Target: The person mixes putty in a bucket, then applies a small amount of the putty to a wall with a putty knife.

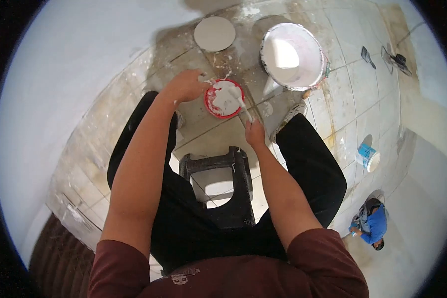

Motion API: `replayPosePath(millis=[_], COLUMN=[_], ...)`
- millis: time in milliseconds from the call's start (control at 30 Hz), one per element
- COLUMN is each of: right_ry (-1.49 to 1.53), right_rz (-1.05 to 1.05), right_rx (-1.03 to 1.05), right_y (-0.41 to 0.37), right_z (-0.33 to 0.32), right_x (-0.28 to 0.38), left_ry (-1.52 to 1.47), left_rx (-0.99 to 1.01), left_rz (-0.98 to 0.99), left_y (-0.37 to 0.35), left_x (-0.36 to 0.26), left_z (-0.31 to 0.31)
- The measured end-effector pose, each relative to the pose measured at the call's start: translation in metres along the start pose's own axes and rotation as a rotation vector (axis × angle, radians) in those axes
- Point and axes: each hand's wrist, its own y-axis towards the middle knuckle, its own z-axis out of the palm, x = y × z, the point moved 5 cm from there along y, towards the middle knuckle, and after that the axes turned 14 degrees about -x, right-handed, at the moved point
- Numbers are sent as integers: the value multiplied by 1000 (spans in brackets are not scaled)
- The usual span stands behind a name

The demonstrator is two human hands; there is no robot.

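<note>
A red-rimmed container [222,113] with white paste in it stands on the tiled floor in front of me. At its left rim is my left hand [187,85], with the fingers bent toward the container; what they hold, if anything, is too small to make out. My right hand [255,133] is closed around the handle of a white-coated tool [243,105], whose far end reaches into the paste. White smears show on the fingers of my left hand.
A large bucket [310,59] and a round pale lid [214,34] lie beyond. A black stool [238,198] stands between my legs. To the right are a scraper [367,56], other tools [398,62], a blue-and-white tub [366,156] and a person in blue [376,222].
</note>
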Motion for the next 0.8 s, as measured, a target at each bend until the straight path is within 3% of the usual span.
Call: replayPosePath(millis=[167, 233, 333, 400, 467, 567, 800], right_ry=[5, -150, -108, -306, -307, -512, -386], right_rz=[59, 25, -176, -476, -204, -93, -226], right_rx=[-238, -238, -207, -65, -43, 2, -146], right_y=[46, 77, 128, 148, 165, 161, 180], right_z=[-89, -134, -203, -235, -240, -214, -228], right_x=[22, 22, 17, 16, -23, -72, -83], left_ry=[1, 15, 4, 7, 8, 5, -3], left_rx=[47, 62, 28, 42, 52, 50, 35], left_rz=[10, 28, 22, 36, 32, 12, 20], left_y=[-3, -3, -4, -1, -3, -2, 0], left_x=[-14, -17, -12, -12, -10, -12, -6], left_z=[-2, 1, 4, 6, 7, 4, 11])
